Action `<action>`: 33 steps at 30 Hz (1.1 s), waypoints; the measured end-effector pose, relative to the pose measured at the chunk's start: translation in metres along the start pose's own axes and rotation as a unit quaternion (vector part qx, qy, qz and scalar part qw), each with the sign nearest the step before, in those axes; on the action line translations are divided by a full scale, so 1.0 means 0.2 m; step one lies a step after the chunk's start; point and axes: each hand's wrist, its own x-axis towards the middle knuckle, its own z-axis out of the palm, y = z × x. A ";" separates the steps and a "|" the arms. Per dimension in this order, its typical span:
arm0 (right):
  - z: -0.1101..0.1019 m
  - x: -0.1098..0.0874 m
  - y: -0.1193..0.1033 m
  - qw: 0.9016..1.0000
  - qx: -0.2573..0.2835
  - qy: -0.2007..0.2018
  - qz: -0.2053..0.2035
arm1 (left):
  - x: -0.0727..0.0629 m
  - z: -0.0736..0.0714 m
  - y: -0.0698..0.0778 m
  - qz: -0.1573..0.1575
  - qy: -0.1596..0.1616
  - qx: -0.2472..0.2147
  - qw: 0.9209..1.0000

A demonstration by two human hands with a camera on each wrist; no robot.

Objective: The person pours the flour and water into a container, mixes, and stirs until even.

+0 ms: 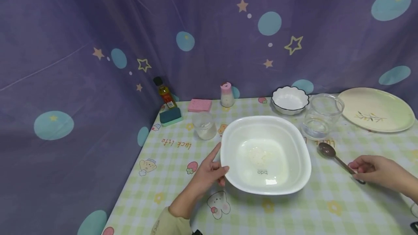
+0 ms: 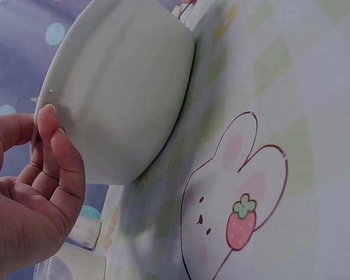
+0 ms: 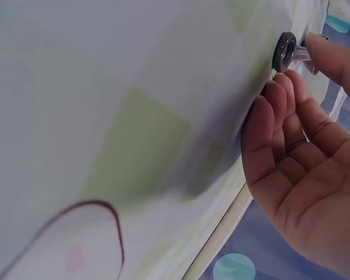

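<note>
- The left hand [image 1: 209, 171] grips the basin's rim between eight and nine o'clock, thumb over the edge, several fingers curled beneath it.
- The right hand [image 1: 378, 173], well out at three o'clock from the basin, has thumb and fingertips nearly together, pinching a handle near its end.
- That handle belongs to a glossy brown spoon [image 1: 340, 161], its bowl pointing to ten o'clock and its tail to four, just beside the basin.
- The glossy white rounded-square basin [image 1: 294, 166] stands upright between the hands; a pale patch [image 1: 259, 155] lies on its floor.
- At one o'clock from the basin: a white scalloped bowl with a dark rim [image 1: 290, 99].
- At two: a clear round container [image 1: 323, 117]; beyond, a cream oval plate with a leaf sprig [image 1: 378, 110].
- At eleven: a pink-topped clear shaker [image 1: 226, 95].
- Around ten: a clear cup with whitish contents [image 1: 204, 126], a pink rectangular sponge [image 1: 200, 105], a dark-capped bottle of yellowish liquid [image 1: 167, 97].
- Nearer nine: a two-tone green sponge [image 1: 171, 116].
- Beneath everything, a green-and-white checked tablecloth [image 1: 183, 206].
</note>
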 end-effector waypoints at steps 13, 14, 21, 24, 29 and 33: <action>-0.01 0.01 -0.01 0.998 -0.064 -0.010 0.005 | 0.00 0.00 -0.01 -0.005 0.006 -0.003 1.000; -0.01 0.01 -0.01 0.998 -0.062 -0.011 0.004 | 0.00 0.00 -0.01 -0.005 0.006 -0.003 1.000; -0.02 0.00 0.01 0.998 -0.052 -0.006 0.027 | 0.00 0.00 -0.01 -0.003 0.008 0.002 1.000; -0.04 -0.01 0.00 0.999 -0.039 0.001 0.020 | 0.00 0.00 -0.01 -0.001 0.008 0.002 1.000; -0.09 -0.04 -0.04 1.000 -0.002 0.014 0.018 | 0.00 0.00 0.00 -0.002 0.008 0.001 1.000; -0.14 -0.06 -0.06 0.998 0.022 0.056 -0.003 | 0.00 0.00 -0.01 -0.002 0.009 0.000 1.000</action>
